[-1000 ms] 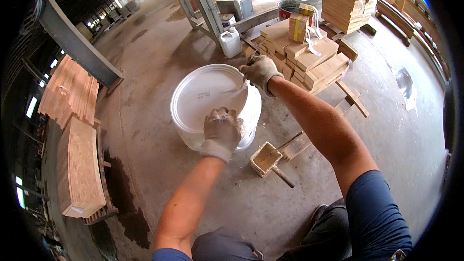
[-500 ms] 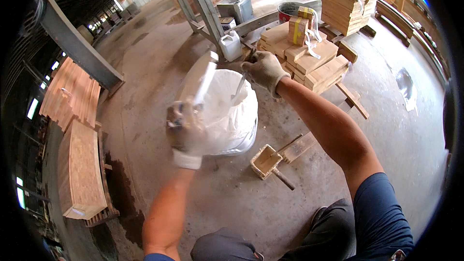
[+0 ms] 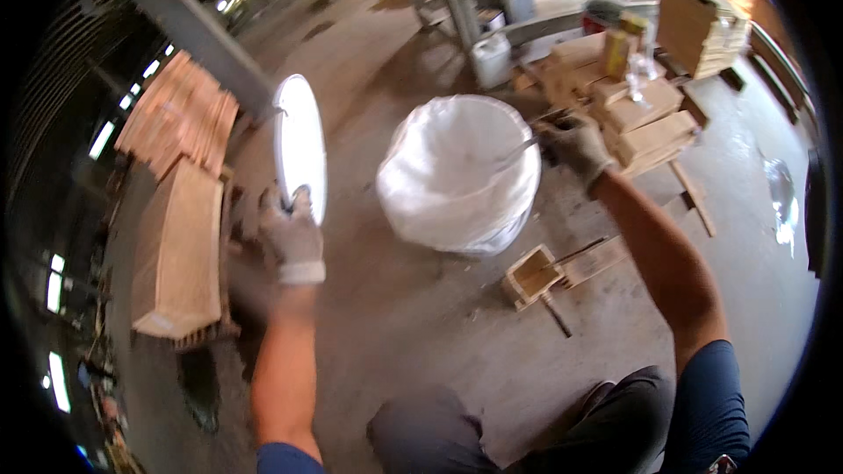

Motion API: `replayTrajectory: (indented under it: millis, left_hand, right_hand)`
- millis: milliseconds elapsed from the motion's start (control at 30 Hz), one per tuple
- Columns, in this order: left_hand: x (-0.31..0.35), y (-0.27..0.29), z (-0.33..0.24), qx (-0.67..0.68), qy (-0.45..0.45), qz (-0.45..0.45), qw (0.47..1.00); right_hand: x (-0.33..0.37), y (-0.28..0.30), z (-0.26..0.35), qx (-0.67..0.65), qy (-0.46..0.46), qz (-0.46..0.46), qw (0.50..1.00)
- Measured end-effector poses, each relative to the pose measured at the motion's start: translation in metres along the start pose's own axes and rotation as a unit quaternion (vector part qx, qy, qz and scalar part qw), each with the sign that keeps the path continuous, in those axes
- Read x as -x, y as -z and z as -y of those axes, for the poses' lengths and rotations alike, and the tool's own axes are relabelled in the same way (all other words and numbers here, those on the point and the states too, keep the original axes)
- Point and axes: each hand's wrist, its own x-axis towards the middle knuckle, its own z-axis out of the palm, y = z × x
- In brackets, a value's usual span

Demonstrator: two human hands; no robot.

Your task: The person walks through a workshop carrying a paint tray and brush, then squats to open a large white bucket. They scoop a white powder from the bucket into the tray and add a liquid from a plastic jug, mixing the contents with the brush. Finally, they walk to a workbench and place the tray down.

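Observation:
My left hand [image 3: 294, 235], in a pale work glove, grips the lower edge of a round white lid [image 3: 301, 145]. The lid stands nearly on edge, left of a white bucket [image 3: 500, 237] and apart from it. A loose white plastic bag [image 3: 417, 197] lines the bucket and folds over its rim; the mouth is uncovered. At the bucket's right rim my gloved right hand [image 3: 575, 145] is closed around a thin tool with a metal blade [image 3: 514, 154]. The blade points left over the bucket's mouth. Blur hides the tool's exact kind.
A small wooden box with a stick handle [image 3: 518, 293] sits on the floor near a plank [image 3: 595, 262]. Cardboard packages [image 3: 654, 142] are stacked at the right. Wood stacks [image 3: 180, 250] and a steel post [image 3: 198, 22] stand left. A white jug [image 3: 492, 61] is behind the bucket.
My left hand has swung the lid leftward, away from the bucket, exposing more of its mouth. My right hand still holds the tool by the rim. The view has shifted.

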Motion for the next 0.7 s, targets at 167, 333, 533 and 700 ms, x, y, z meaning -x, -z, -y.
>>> replayTrajectory:
  millis: [167, 333, 533, 700]
  left_hand:
    - [0.040, 0.009, 0.138, 0.258, 0.253, 0.031, 0.932]
    - [0.130, 0.030, 0.278, 0.402, 0.505, 0.055, 0.762]
    - [0.208, 0.007, 0.275, 0.062, 0.509, 0.142, 0.846]
    - [0.171, -0.005, 0.238, -0.174, 0.363, 0.141, 0.905]
  right_hand:
    - [0.018, 0.004, -0.003, 0.032, -0.002, 0.004, 0.999]
    - [0.010, 0.008, -0.009, 0.074, 0.059, 0.042, 0.995]
    - [0.015, 0.019, 0.009, 0.121, 0.061, 0.044, 0.990]
    - [0.019, 0.026, 0.031, 0.179, 0.066, 0.080, 0.978]
